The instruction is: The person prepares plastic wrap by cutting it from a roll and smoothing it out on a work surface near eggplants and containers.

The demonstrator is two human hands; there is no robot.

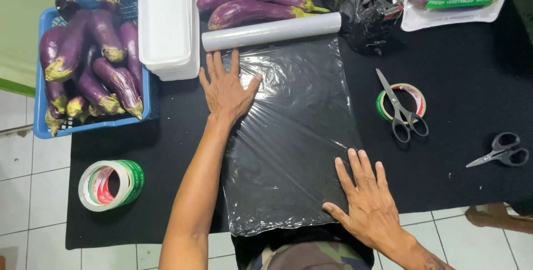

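Under both flat hands, left (226, 89) and right (366, 203), lies plastic wrap (294, 136).

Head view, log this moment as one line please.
left hand: flat on cling film near roll | right hand: flat on film's near corner | scissors: on tape roll, untouched

Looking down, I see both my arms bare from wrist to elbow, no sleeves, gloves, rings or watch. My left hand (226, 89) has long fingers and short, plain nails. My right hand (363, 200) looks the same, and a dark tattoo marks the forearm just behind its wrist. Below, at my waist, I wear camouflage cloth (302, 256) in green, brown and tan patches.
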